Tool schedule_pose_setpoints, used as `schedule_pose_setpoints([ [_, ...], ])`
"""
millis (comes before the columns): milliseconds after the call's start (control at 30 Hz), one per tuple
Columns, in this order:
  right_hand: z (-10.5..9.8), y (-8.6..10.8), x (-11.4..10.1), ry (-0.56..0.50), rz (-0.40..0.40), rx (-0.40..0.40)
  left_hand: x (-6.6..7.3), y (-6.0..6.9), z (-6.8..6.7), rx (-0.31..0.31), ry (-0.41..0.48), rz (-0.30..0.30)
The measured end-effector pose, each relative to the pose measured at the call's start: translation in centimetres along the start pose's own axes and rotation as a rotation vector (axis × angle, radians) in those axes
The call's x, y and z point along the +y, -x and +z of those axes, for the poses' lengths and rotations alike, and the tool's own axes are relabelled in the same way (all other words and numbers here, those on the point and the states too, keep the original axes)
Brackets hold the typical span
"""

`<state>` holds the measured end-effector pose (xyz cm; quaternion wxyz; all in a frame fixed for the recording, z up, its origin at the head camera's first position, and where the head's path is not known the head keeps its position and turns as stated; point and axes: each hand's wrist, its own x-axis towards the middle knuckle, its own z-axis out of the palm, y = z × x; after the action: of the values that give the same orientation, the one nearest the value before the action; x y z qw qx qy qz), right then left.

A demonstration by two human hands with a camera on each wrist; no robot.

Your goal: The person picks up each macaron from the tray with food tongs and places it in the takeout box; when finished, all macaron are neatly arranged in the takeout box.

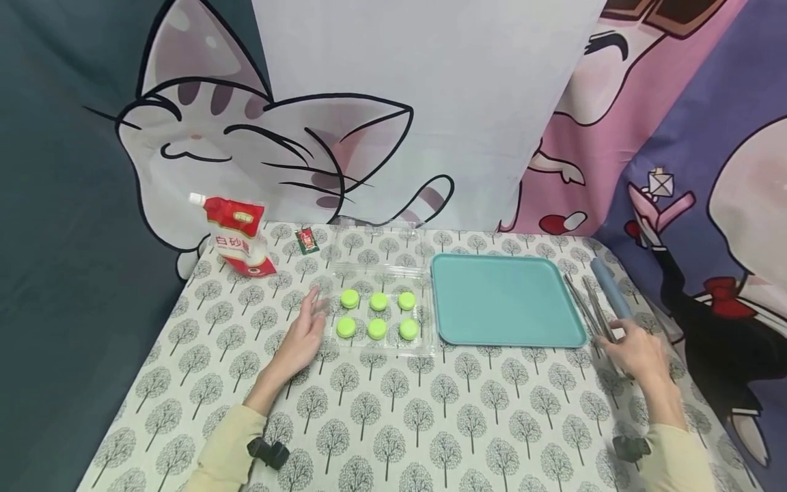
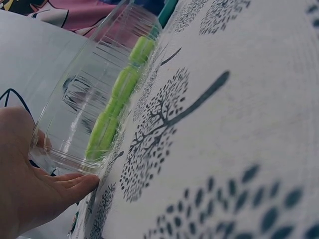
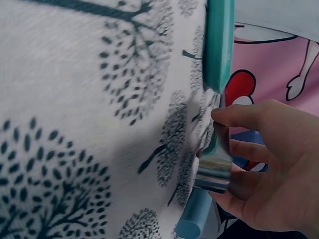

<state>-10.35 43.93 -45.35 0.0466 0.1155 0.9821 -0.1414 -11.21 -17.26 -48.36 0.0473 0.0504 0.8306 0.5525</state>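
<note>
A clear plastic box (image 1: 393,350) lies with its lid folded back on the patterned cloth. Inside are several bright green macarons (image 1: 378,301) in two rows. My left hand (image 1: 301,335) is at the box's left side, its fingers fairly straight; in the left wrist view, fingertips (image 2: 89,185) are at the corner of the box wall. Far right, my right hand (image 1: 636,352) grips metal tongs (image 3: 214,172) near their bent end, thumb on one side and fingers on the other. The tongs lie low over the cloth, their arms pointing away and spread apart.
A teal tray (image 1: 507,301) lies between the box and the tongs. Right of the tongs is a blue-grey cylinder (image 1: 611,287). A red and white spouted bag (image 1: 236,236) stands at the back left, near a small green and red packet (image 1: 307,240). Printed curtains hang behind.
</note>
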Motion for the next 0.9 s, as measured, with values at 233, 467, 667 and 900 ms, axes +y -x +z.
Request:
schedule_pose_setpoints([
  [233, 0.2, -0.4, 0.3, 0.038, -0.005, -0.038, 0.1, 0.0, 0.0, 0.003, -0.015, -0.001],
  [467, -1.4, -0.8, -1.2, 0.047, -0.049, 0.058, 0.0, -0.1, 0.0, 0.004, -0.017, 0.004],
  [667, -4.0, -2.2, -5.5, -0.022, -0.086, 0.133, 0.1, -0.1, 0.0, 0.003, -0.024, 0.002],
  [900, -5.2, -4.8, -11.8, -0.126, -0.252, 0.180, 0.1, -0.1, 0.0, 0.004, -0.021, 0.001],
])
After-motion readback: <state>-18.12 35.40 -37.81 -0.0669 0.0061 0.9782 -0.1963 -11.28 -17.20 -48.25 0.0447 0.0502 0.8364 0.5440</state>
